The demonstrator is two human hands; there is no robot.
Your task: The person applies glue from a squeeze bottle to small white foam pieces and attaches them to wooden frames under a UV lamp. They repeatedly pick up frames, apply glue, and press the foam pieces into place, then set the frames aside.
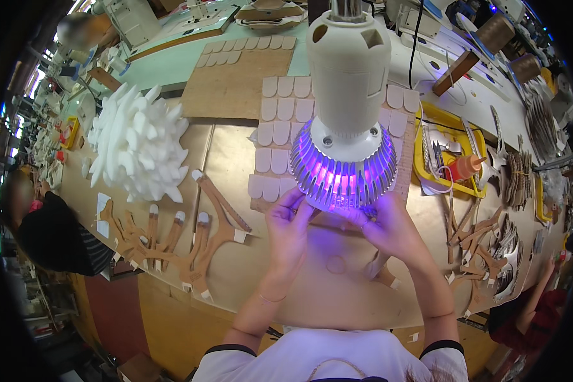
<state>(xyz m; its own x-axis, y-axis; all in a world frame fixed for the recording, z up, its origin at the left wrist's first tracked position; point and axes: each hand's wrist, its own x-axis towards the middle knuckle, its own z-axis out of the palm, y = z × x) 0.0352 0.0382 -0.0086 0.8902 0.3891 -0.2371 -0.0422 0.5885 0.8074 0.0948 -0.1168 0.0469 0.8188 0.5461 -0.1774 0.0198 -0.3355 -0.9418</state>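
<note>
A lamp (344,159) with a white neck and a ribbed metal head glows purple and blocks part of the view. Just below its rim, my left hand (288,223) has thumb and fingertips pressed together. My right hand (388,226) is close by on the right, fingers bent in toward the left hand and lit purple. A dark brown edge shows between the hands, but the lamp and the glare hide what they grip. Beneath my right wrist lies a brown strap-like piece (382,272) with a white tip.
Small pale rounded pieces (277,134) lie in rows on boards behind the lamp. On the left are a white spiky mass (137,143) and brown branched cutouts (200,254). To the right, a yellow tray (426,169) holds tools and an orange-capped bottle (466,167). People sit at both sides.
</note>
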